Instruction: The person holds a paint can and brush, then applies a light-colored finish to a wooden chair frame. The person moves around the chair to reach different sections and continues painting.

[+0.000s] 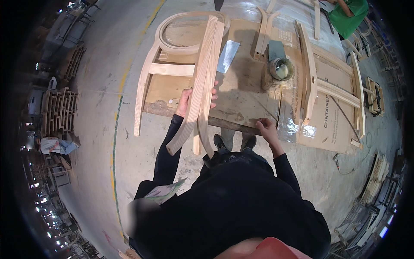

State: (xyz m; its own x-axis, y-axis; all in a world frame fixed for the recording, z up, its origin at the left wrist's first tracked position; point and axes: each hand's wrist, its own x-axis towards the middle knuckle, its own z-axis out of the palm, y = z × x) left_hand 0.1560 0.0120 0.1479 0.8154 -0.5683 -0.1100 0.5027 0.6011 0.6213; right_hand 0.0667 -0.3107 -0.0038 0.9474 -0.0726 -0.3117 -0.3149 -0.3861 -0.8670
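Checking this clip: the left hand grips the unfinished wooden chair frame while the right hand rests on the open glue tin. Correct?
Not quite. In the head view the right hand is at the cardboard sheet's near edge, well apart from the glue tin. The left hand does grip the wooden chair frame.

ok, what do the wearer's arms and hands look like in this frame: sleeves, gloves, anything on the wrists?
Both arms are in close-fitting long black sleeves that end at the wrists, matching the black top. The left hand and right hand are bare: no gloves. No watch, band, ring or marking shows on either, though the frame is too small to rule out something fine.
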